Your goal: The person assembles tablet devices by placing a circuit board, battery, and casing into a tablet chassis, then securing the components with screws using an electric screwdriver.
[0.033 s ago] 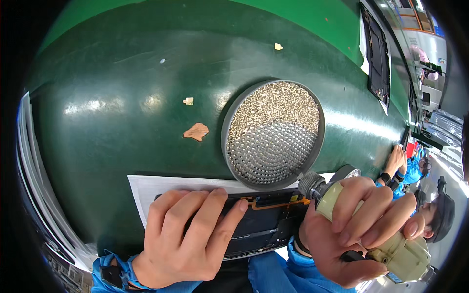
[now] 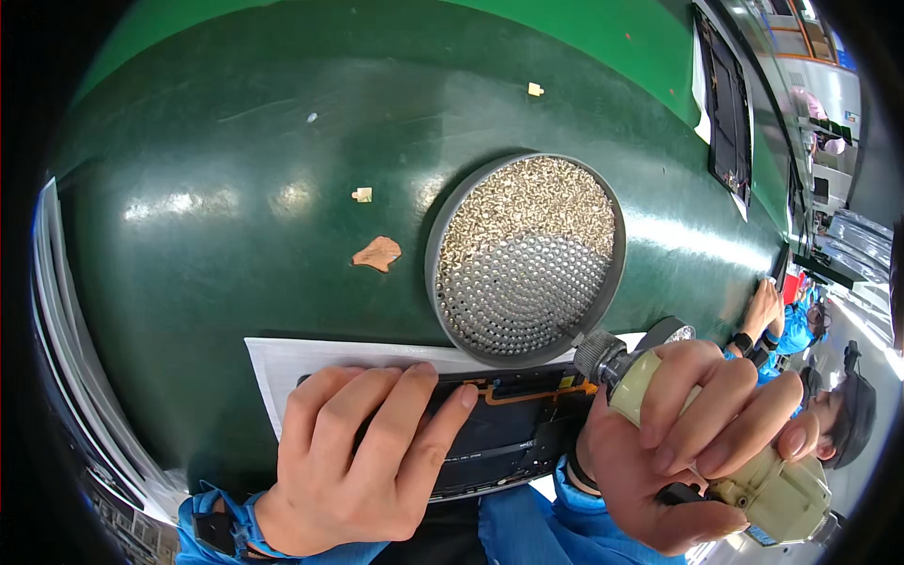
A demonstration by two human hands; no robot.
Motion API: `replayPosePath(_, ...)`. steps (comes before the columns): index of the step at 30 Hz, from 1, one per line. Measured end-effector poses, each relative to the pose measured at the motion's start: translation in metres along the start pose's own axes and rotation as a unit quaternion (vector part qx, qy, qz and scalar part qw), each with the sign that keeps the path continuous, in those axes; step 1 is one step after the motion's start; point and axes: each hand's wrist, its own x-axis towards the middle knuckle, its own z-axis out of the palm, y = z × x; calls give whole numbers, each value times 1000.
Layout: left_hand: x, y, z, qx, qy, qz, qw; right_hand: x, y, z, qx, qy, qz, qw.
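In the head view, we take the round grey tray of small brass-coloured screws (image 2: 504, 358) as our landmark. The flat black device panel (image 2: 508, 424) lies on the near side of the tray, partly over a white paper sheet (image 2: 301, 363). Our left hand (image 2: 363, 461) rests on it, fingers moderately spread and gripping nothing. We expect the panel to be light, thin and somewhat stiff, and liable to slide; support it by its edges, clear of the orange ribbon strip (image 2: 532, 397) (probably the most fragile part). Its long axis runs left to right, roughly parallel to the tray's near edge.

Our right hand (image 2: 702, 424) is wrapped around the pale-green power screwdriver with a dark ribbed collar (image 2: 782, 494), near-right of the tray. We judge it rigid and moderately heavy; grip mid-body. Its long axis slants, collar end pointing toward the tray's near-right rim.
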Motion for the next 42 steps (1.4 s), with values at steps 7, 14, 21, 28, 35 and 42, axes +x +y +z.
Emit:
replayPosePath(7,10,-21,-36,-4,-17,9,1000,24,-11,21,7,-72,50,996)
replayPosePath(14,9,-23,-38,-2,-17,6,1000,24,-7,26,7,-70,38,997)
replayPosePath(21,9,-24,-34,-6,3,15,1000,25,-33,36,34,-32,39,998)
replayPosePath(28,6,-20,-27,4,24,11,1000,3,-33,56,49,-33,75,995)
replayPosePath(35,0,-18,-22,-2,34,-2,999,-2,-28,55,74,-64,79,992)
replayPosePath(42,0,-16,-22,0,32,-4,999,-3,-36,69,85,96,146,981)
